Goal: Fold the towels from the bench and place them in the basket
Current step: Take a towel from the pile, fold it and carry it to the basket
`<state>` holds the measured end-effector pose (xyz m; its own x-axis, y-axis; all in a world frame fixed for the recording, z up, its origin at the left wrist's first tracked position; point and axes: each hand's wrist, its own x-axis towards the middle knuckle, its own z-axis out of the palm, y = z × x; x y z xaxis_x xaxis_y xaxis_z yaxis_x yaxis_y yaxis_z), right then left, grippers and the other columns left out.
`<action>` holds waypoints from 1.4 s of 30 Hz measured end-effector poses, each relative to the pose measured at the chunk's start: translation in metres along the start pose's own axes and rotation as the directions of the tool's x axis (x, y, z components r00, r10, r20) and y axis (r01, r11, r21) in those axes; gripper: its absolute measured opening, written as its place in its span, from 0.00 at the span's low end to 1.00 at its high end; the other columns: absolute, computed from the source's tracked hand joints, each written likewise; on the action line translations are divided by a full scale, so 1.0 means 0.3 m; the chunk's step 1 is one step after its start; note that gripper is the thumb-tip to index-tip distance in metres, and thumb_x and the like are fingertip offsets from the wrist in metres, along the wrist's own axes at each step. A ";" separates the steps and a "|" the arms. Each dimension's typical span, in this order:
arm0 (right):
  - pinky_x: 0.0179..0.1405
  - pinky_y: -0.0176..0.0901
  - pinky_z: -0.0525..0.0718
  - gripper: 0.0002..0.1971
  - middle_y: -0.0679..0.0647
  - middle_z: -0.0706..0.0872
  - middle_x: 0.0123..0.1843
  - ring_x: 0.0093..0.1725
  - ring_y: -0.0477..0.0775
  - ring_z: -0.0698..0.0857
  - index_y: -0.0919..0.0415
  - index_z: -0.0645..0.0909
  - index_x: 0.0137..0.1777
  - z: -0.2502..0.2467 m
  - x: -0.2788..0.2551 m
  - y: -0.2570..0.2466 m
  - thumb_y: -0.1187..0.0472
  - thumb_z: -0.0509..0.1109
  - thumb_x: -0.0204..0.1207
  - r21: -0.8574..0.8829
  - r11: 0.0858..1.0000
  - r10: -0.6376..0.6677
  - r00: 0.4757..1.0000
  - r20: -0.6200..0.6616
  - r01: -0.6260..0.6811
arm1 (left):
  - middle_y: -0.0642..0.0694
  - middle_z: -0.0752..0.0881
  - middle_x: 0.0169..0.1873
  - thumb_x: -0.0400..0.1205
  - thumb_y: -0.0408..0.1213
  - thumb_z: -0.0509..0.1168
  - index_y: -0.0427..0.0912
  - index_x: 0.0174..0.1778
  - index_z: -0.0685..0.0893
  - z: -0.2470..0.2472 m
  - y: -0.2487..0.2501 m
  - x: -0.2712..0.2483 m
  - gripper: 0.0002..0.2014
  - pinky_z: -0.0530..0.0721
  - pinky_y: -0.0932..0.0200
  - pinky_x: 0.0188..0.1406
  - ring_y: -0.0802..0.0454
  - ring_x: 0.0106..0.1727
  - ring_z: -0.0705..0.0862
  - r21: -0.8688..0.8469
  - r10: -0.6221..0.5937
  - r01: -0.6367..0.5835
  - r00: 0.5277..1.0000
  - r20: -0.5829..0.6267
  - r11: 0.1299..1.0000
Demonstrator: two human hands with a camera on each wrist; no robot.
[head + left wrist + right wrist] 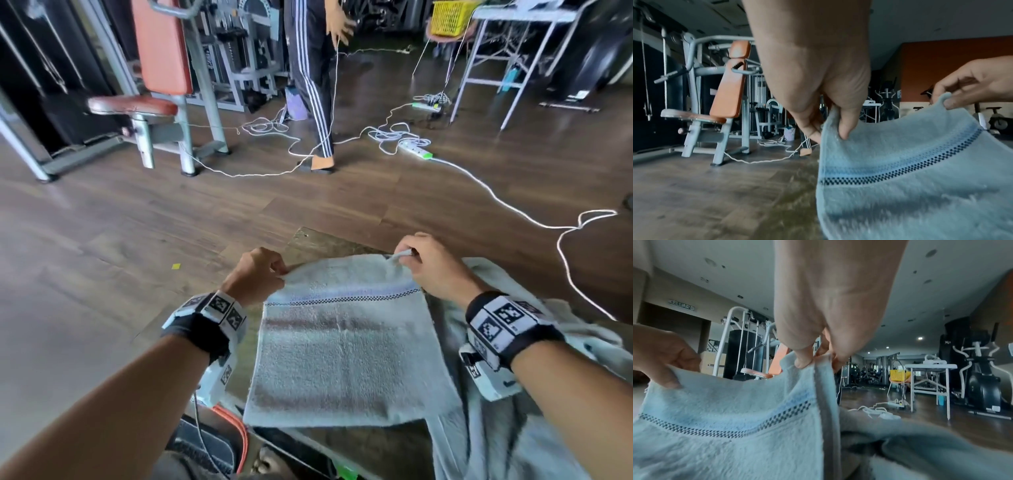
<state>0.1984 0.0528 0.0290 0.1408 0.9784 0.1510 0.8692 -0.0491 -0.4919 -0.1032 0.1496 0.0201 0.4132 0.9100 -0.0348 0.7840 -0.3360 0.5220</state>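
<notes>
Both hands, left [255, 274] and right [428, 265], pinch the towel's [342, 353] far corners.

Both your forearms reach forward, each wrist strapped with a marker band. Your left hand [257, 274] is turned knuckles up, its thumb and fingers [845, 128] pinching one corner of the towel [342, 349]. Level with it and well apart, your right hand [432, 265] pinches the opposite corner, fingers curled.

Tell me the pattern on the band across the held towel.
A dark checkered band beside a blue stripe; clearest in the left wrist view.
</notes>
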 end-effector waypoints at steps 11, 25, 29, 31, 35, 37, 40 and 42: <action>0.46 0.38 0.84 0.18 0.43 0.88 0.48 0.47 0.44 0.87 0.50 0.87 0.42 -0.226 -0.420 -0.063 0.73 0.64 0.80 0.014 1.000 -0.016 1.000 0.000 0.016 | 0.50 0.88 0.29 0.70 0.30 0.80 0.38 0.42 0.93 -0.250 0.135 -0.320 0.07 0.76 0.77 0.28 0.67 0.27 0.82 -0.031 0.103 -0.102 0.995 0.002 0.994; 0.62 0.48 0.83 0.08 0.49 0.90 0.55 0.55 0.51 0.87 0.64 0.92 0.51 -0.309 -0.675 -0.089 0.70 0.71 0.78 -0.105 0.991 -0.102 0.984 -0.148 0.087 | 0.45 0.93 0.37 0.73 0.31 0.79 0.39 0.42 0.94 -0.283 0.208 -0.503 0.03 0.88 0.60 0.42 0.55 0.37 0.90 -0.067 0.304 -0.311 0.948 -0.094 0.948; 0.53 0.55 0.85 0.06 0.55 0.90 0.48 0.48 0.59 0.88 0.69 0.88 0.45 -0.344 -0.675 -0.100 0.71 0.69 0.77 -0.132 0.990 -0.069 0.980 -0.185 0.045 | 0.59 0.90 0.28 0.72 0.33 0.80 0.46 0.37 0.94 -0.320 0.232 -0.517 0.04 0.85 0.65 0.36 0.66 0.31 0.86 -0.080 0.315 -0.331 0.935 -0.164 0.940; 0.49 0.54 0.84 0.07 0.54 0.89 0.44 0.45 0.59 0.86 0.67 0.88 0.44 -0.378 -0.667 -0.111 0.70 0.68 0.76 -0.130 0.991 -0.041 0.984 -0.175 0.018 | 0.66 0.87 0.26 0.73 0.34 0.80 0.46 0.39 0.94 -0.352 0.249 -0.519 0.03 0.77 0.77 0.30 0.73 0.26 0.82 -0.064 0.326 -0.342 0.927 -0.186 0.937; 0.47 0.45 0.81 0.09 0.56 0.90 0.43 0.44 0.58 0.86 0.63 0.90 0.44 -0.447 -0.635 -0.168 0.71 0.68 0.76 -0.112 0.994 -0.034 0.979 -0.200 0.012 | 0.71 0.83 0.22 0.73 0.33 0.79 0.45 0.39 0.94 -0.415 0.280 -0.513 0.03 0.71 0.87 0.38 0.73 0.36 0.82 -0.032 0.368 -0.386 0.898 -0.243 0.922; 0.45 0.41 0.75 0.09 0.59 0.88 0.43 0.44 0.59 0.85 0.67 0.89 0.41 -0.472 -0.613 -0.193 0.74 0.67 0.75 -0.108 0.994 -0.037 0.980 -0.197 0.016 | 0.71 0.83 0.22 0.73 0.32 0.79 0.46 0.38 0.94 -0.440 0.298 -0.512 0.04 0.71 0.87 0.43 0.70 0.41 0.83 -0.023 0.379 -0.398 0.888 -0.260 0.917; 0.41 0.35 0.68 0.09 0.61 0.87 0.46 0.45 0.60 0.84 0.72 0.86 0.37 -0.494 -0.592 -0.206 0.78 0.66 0.73 -0.139 0.990 -0.058 0.986 -0.156 0.036 | 0.70 0.84 0.22 0.72 0.31 0.80 0.44 0.39 0.93 -0.473 0.317 -0.510 0.04 0.77 0.79 0.34 0.74 0.29 0.82 -0.057 0.363 -0.394 0.886 -0.289 0.917; 0.41 0.31 0.68 0.08 0.60 0.88 0.47 0.46 0.58 0.84 0.72 0.87 0.38 -0.506 -0.593 -0.213 0.80 0.68 0.72 -0.135 0.990 -0.065 0.985 -0.157 0.043 | 0.69 0.84 0.23 0.72 0.30 0.79 0.42 0.40 0.94 -0.488 0.325 -0.506 0.04 0.74 0.82 0.31 0.75 0.28 0.82 -0.057 0.366 -0.401 0.878 -0.308 0.914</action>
<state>0.1898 -0.1485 0.1637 0.1571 0.9359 0.3153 0.9304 -0.0332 -0.3650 -0.1573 0.0144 0.2009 0.5076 0.7507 0.4229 0.5246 -0.6586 0.5395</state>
